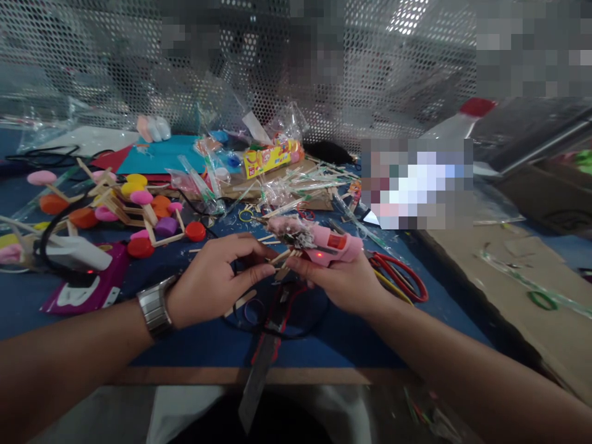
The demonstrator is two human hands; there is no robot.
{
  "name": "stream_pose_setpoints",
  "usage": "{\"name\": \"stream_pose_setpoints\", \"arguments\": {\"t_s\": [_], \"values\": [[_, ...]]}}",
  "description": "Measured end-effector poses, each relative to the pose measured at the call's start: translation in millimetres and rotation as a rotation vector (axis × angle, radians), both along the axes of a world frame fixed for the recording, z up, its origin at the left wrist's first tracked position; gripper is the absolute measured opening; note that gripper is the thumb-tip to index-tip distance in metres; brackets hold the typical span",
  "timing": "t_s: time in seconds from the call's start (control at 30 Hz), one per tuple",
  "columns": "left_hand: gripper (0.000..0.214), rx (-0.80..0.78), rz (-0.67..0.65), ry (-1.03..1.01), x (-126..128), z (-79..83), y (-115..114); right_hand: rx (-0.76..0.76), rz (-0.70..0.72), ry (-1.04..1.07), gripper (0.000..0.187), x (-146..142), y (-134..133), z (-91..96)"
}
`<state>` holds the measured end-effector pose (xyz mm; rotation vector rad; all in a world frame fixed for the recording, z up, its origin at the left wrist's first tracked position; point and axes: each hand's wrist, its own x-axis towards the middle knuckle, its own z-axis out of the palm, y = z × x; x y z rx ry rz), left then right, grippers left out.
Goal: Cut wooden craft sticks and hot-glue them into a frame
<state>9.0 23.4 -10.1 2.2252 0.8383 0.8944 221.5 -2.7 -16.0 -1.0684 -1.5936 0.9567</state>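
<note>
My right hand [345, 280] is closed around a pink hot glue gun [346, 246], whose small red light is lit. Its nozzle end, covered in messy glue strands, points left. Thin wooden craft sticks [281, 258] sit between my two hands, below the nozzle. The fingers of my left hand [222, 277] pinch these sticks, and my right thumb presses against them too. Under my hands lies a box cutter [266, 351] with a black and red handle, its blade reaching past the table's front edge. Red-handled scissors [407, 280] rest beside my right wrist.
At left are stick structures with coloured caps [139, 197] and a purple item [87, 283] with a white plug block on it. Loose sticks, plastic wrappers and a yellow package [271, 159] fill the back. A cardboard sheet [490, 271] lies at right. A mesh panel stands behind.
</note>
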Motion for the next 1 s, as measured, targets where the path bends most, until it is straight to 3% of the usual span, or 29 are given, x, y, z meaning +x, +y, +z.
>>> {"name": "stream_pose_setpoints", "arguments": {"t_s": [1.0], "values": [[0.014, -0.054, -0.017, -0.025, 0.4, 1.1, -1.4, -0.040, 0.034, -0.027, 0.025, 2.1, -0.9, 2.6]]}}
